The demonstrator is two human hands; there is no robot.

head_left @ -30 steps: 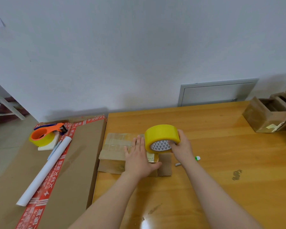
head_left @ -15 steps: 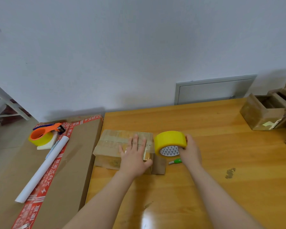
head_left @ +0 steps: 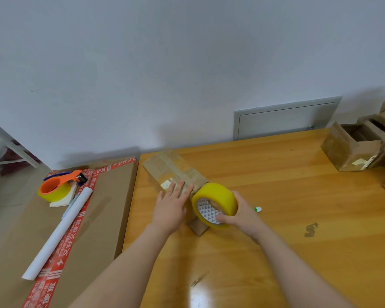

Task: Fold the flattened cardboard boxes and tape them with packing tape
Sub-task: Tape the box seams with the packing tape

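Note:
A small folded cardboard box [head_left: 171, 170] with tape over its top lies slanted on the wooden table [head_left: 287, 218], near its left edge. My left hand [head_left: 171, 206] lies flat on the near end of the box, fingers straight. My right hand [head_left: 240, 213] grips a yellow roll of packing tape [head_left: 216, 200], thumb inside its core. The roll sits against the box's near right corner. A loose cardboard flap [head_left: 198, 227] pokes out below the roll.
A green-tipped pen [head_left: 257, 209] lies just right of my right hand. Open taped boxes [head_left: 351, 150] stand at the table's far right. A large flat carton [head_left: 93, 218] on the left carries an orange tape dispenser [head_left: 58, 187] and a white paper roll [head_left: 58, 234].
The box has turned from lying across to slanting away toward the wall. My right hand has tilted the tape roll and kept it at the box's near corner.

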